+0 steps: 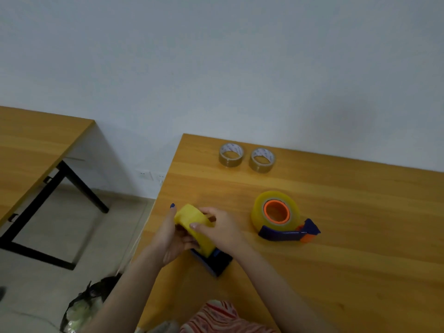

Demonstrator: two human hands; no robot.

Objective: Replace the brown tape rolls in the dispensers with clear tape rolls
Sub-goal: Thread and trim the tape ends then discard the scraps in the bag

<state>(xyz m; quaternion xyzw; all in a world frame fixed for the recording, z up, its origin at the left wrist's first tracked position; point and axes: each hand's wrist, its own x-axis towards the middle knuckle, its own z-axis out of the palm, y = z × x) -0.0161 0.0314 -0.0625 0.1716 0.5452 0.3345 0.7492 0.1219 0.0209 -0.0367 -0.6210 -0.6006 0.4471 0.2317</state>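
Both brown tape rolls [231, 155] [262, 160] lie flat near the far edge of the wooden table [348, 236], just beside each other and out of the dispensers, so the removal part looks finished. One dispenser [288, 233] rests to the right with a clear tape roll [275, 211] already seated on its orange hub. The step in hand appears to be loading the second dispenser [217, 259], a blue one near the table's left edge. The left hand [168, 239] cups the second clear roll [195, 225] from the left, while the right hand [219, 227] grips it from the top and right, fingers closed on its rim. The roll stands on edge in the dispenser; whether it is fully seated is hidden. Next, it likely needs pressing onto the hub and the tape end fed toward the blade.
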